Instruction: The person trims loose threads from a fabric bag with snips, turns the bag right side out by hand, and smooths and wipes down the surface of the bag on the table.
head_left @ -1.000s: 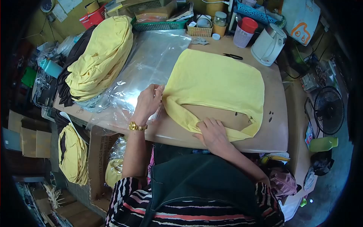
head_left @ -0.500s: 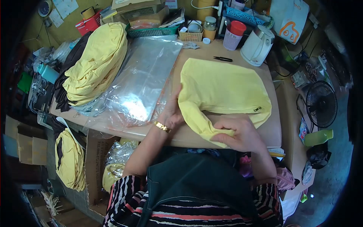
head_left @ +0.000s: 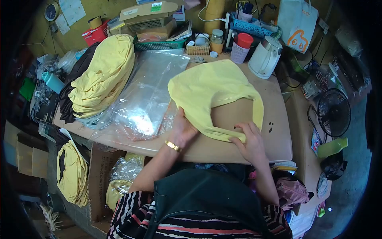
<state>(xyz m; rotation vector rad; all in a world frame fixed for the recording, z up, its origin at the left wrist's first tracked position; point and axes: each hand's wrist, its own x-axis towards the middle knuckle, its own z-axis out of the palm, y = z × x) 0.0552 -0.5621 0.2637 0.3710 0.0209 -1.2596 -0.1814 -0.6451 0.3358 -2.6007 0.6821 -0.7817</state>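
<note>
Fabric [head_left: 193,87] in pale yellow lies on the middle of the tan tabletop [head_left: 276,145], its broad part to the far left and a narrow strip curving round the near right to form a loop. Bare tabletop shows through the loop. The right hand [head_left: 250,141] grasps the strip at the near side of the loop, thumb on the near edge and fingers reaching over its inner side. The left hand [head_left: 185,129] is at the near left edge of the fabric, thumb up against it; its fingers seem to be tucked underneath, so I cannot tell how firmly they grip. A gold band [head_left: 173,146] circles the left wrist. Left of the fabric lie clear plastic bags [head_left: 149,89], and beyond them, on the far left, a folded yellow pile [head_left: 105,77]. At the far right stand a white kettle [head_left: 263,59] and, just beside it, a red-topped cup [head_left: 240,49].
</note>
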